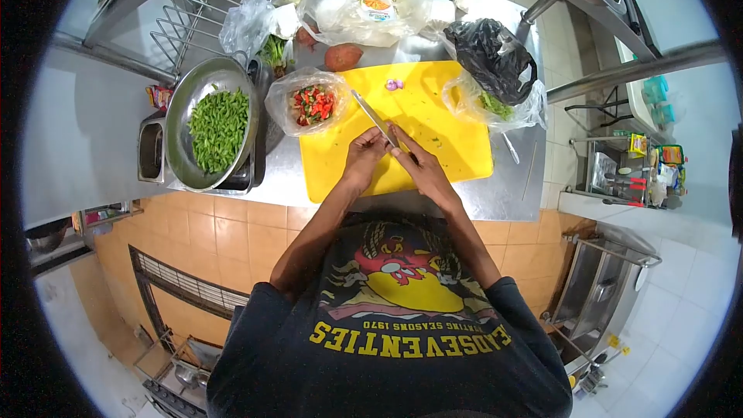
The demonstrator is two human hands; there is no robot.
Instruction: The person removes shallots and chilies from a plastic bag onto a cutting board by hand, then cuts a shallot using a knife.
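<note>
A knife is held over the yellow cutting board, its blade pointing up and to the left. My right hand is wrapped round its handle. Close beside it, my left hand has its fingers pinched near the blade; what they hold, if anything, is too small to tell. Small purple pieces lie near the board's back edge. At the board's left stands a clear bag of chopped red pieces. An open clear bag with greens rests at its right edge.
A large pan of cut green vegetables stands at the left. Behind the board are a brown-red root, a large clear bag and a black plastic bag. Metal shelf posts rise at the right.
</note>
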